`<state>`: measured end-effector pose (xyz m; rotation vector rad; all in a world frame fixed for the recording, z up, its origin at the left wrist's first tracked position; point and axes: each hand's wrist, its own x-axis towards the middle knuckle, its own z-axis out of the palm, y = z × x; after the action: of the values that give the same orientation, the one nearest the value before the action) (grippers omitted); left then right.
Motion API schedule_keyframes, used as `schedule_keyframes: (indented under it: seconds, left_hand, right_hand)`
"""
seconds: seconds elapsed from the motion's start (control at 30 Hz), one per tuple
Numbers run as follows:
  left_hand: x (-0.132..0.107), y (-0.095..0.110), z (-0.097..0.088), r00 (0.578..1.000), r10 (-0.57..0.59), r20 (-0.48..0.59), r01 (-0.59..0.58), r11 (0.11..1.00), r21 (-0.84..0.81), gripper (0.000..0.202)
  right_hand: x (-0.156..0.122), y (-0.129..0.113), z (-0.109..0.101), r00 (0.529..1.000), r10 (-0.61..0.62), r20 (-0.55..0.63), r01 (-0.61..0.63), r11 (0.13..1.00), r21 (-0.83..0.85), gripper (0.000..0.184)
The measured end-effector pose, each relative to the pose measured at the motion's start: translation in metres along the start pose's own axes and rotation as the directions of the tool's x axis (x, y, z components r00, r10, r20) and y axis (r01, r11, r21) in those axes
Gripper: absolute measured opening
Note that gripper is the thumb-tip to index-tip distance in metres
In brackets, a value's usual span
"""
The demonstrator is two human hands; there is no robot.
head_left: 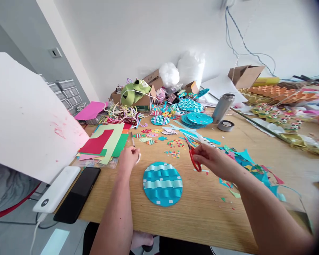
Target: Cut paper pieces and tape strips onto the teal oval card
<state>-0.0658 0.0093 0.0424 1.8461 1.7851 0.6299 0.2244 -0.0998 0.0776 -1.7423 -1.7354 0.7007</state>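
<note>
My right hand (206, 159) grips red-handled scissors (192, 158), their blades pointing away from me. Pinched closed, my left hand (128, 159) is left of the middle, with a small white curved piece (138, 158) showing beside its fingertips; its kind is unclear. Between my forearms lies a round blue disc (162, 184) with wavy bands of light and darker blue and several small white squares on it. Just beyond my left hand is a slim pen-like stick (133, 139). Paper fish cutouts (150, 135) and small piles of coloured bits (175, 143) lie farther back.
Stacked blue discs (198, 119) and a steel flask (223, 108) stand at the back. Coloured paper (119, 131), a black phone (78, 194) and a white power bank (57, 187) are left. Paper scraps (255, 164) spread right, beneath and beyond my right forearm.
</note>
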Motion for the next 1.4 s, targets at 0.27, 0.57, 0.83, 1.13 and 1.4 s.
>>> schedule_keyframes:
  seconds: [0.27, 0.57, 0.83, 1.13, 1.4]
  left_hand:
    - [-0.005, -0.009, 0.001, 0.998, 0.056, 0.023, -0.060, 0.974, 0.219, 0.017]
    - [-0.015, 0.022, -0.002, 0.940, 0.310, 0.144, -0.249, 0.908, -0.337, 0.009]
    - [-0.042, 0.046, 0.017, 0.826, 0.522, 0.212, -0.316, 0.740, -0.594, 0.016]
    - [-0.050, 0.053, 0.030, 0.775, 0.569, 0.273, -0.401, 0.779, -0.482, 0.011]
    - [-0.051, 0.054, 0.032, 0.763, 0.584, 0.277, -0.420, 0.773, -0.475, 0.011]
  right_hand:
    - [0.017, -0.023, 0.030, 0.988, 0.076, -0.132, 0.018, 0.802, 0.598, 0.046]
    - [0.011, -0.019, 0.058, 0.990, -0.061, -0.130, 0.129, 0.779, 0.613, 0.037]
    - [0.007, -0.018, 0.068, 0.914, -0.118, -0.389, 0.325, 0.786, 0.526, 0.026]
    - [0.010, -0.017, 0.069, 0.881, -0.120, -0.458, 0.323, 0.860, 0.395, 0.017]
    - [0.012, -0.017, 0.070, 0.897, -0.112, -0.428, 0.301, 0.862, 0.407, 0.014]
